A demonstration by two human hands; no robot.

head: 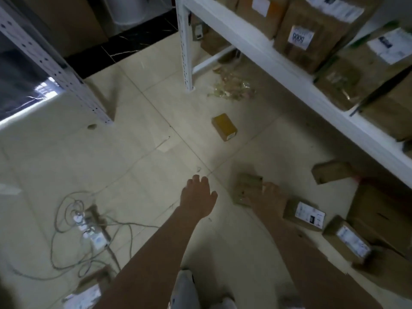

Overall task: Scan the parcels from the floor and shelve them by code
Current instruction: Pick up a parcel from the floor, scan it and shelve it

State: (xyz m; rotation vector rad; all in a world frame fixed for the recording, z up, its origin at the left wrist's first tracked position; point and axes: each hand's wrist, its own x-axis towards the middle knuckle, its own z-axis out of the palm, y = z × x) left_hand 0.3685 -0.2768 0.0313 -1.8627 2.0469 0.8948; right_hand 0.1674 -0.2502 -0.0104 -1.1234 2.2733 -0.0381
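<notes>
We are at the pick-up step. Our right hand reaches down at 5 o'clock of the view and lies on the right edge of a brown parcel on the floor. Blur keeps us from telling whether the fingers have closed round it or only touch it. Our left hand hovers just at 9 o'clock of that parcel, fingers relaxed and spread, holding nothing.

Next, we judge, come a firm grip, a lift, and a turn of the parcel to find its label, since none shows on its upper face. No scanner is in view.

A labelled parcel lies just at 4 o'clock of the right hand, and a small yellowish box sits well apart at 12 o'clock. The shelf runs from 12 to 3 o'clock; its parcels are cut off by the frame and their tags are too blurred to read. A power strip with loose cables sits at 8 o'clock
</notes>
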